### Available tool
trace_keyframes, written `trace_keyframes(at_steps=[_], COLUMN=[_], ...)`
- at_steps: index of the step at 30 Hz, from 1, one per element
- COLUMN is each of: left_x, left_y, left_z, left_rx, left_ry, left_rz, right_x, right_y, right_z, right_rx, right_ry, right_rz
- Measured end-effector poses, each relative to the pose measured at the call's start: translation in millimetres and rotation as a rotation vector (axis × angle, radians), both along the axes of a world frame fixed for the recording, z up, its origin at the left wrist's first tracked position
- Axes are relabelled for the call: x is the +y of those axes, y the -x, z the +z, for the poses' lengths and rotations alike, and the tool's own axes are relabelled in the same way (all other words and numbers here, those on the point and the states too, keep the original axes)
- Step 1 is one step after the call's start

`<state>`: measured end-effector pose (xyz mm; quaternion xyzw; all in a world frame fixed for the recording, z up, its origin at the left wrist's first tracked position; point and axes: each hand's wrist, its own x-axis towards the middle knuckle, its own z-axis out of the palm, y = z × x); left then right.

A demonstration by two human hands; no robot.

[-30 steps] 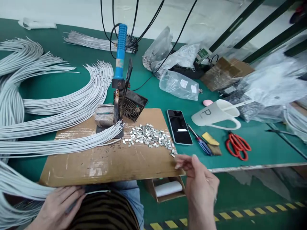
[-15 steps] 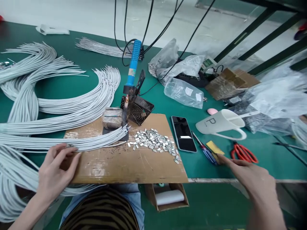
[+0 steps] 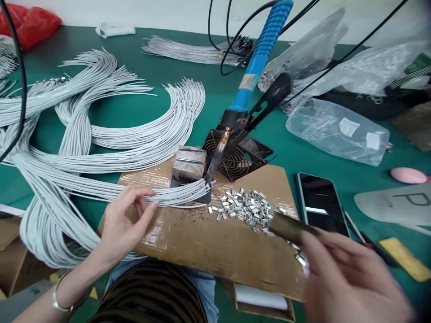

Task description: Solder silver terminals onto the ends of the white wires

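Observation:
My left hand (image 3: 126,220) rests at the front side of a bundle of white wires (image 3: 182,195), thumb and fingers curved but apart, with nothing seen between them. In my right hand (image 3: 350,278), blurred by motion, is a flat brownish strip (image 3: 289,227). Its far end reaches over the right edge of a pile of small silvery metal pieces (image 3: 247,206) on the cardboard sheet (image 3: 202,237). The wires' tips lie under the tip of a blue-handled soldering iron (image 3: 247,87), which leans in a holder beside a greyish block (image 3: 189,162).
More white wire bundles (image 3: 134,139) cover the left of the green table. Behind the iron's tip stands a small black fan (image 3: 232,154). A phone (image 3: 319,202), a yellow sponge-like piece (image 3: 404,259), a white mug (image 3: 393,204) and plastic bags (image 3: 336,128) lie on the right.
My right hand has moved left from beside the red-handled tool to the metal pieces, carrying the flat strip. The view has shifted and come closer; my left hand stays by the wires.

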<state>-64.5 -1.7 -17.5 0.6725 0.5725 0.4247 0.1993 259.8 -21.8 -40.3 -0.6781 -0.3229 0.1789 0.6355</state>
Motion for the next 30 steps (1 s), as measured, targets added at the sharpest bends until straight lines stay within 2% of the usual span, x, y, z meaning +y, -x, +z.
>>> trace_keyframes(at_steps=[4, 8, 11, 15, 25, 27, 30], left_x=[21.4, 41.1, 46.0, 40.9, 39.7, 37.9, 30.5], left_y=[-33.6, -55.8, -62.6, -63.6, -68.1, -67.4, -53.8], left_z=[5.8, 7.9, 10.3, 13.1, 4.5, 5.0, 5.8], left_rx=[-0.136, -0.23, -0.271, -0.272, -0.257, -0.198, -0.056], left_ry=[0.235, 0.394, 0.339, 0.222, 0.283, 0.259, 0.147], left_rz=[-0.091, -0.099, -0.093, -0.087, -0.06, -0.065, -0.08], right_x=[34.5, 53.2, 50.1, 39.4, 39.2, 35.6, 24.8], right_y=[77.7, 109.5, 113.8, 113.7, 120.6, 112.8, 79.8], right_z=[-4.4, 2.0, 9.0, 12.9, 11.0, 11.3, 12.9], right_rx=[0.107, 0.178, 0.18, 0.134, 0.018, 0.011, -0.024], right_ry=[0.001, -0.053, -0.063, -0.045, -0.022, -0.018, -0.01], right_rz=[0.324, 0.466, 0.496, 0.495, 0.415, 0.394, 0.299])
